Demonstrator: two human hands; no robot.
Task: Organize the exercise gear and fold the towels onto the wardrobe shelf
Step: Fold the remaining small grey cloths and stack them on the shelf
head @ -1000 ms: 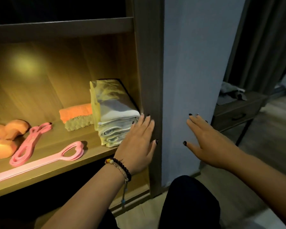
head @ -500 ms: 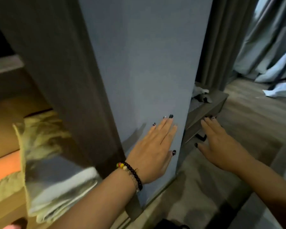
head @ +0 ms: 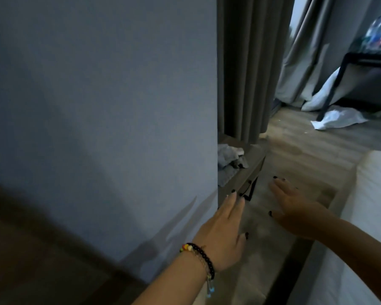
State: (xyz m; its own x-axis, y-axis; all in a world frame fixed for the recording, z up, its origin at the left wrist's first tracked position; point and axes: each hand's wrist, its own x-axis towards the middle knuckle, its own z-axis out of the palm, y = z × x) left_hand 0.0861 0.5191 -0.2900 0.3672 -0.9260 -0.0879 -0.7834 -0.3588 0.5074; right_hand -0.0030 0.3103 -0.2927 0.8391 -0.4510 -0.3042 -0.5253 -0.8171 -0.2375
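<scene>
My left hand [head: 223, 230] hovers open with straight fingers, palm down, beside the right edge of the wardrobe's blue-grey side panel [head: 110, 111]. A beaded bracelet sits on its wrist. My right hand [head: 295, 208] is open too, fingers spread, held over the wooden floor to the right. Neither hand holds anything. The wardrobe shelf, the folded towels and the exercise gear are out of view. A crumpled grey cloth [head: 229, 157] lies on a low wooden side table [head: 249, 170] behind the panel.
Dark grey curtains [head: 249, 67] hang behind the side table. A white cloth [head: 339, 118] lies on the floor at the far right near a black-framed piece of furniture [head: 361, 69]. A white bed edge [head: 370, 205] runs along the right.
The view has swung right, away from the shelf; towels and gear have left the frame. Both hands stayed open and moved right with the turn, the left one off the panel's edge.
</scene>
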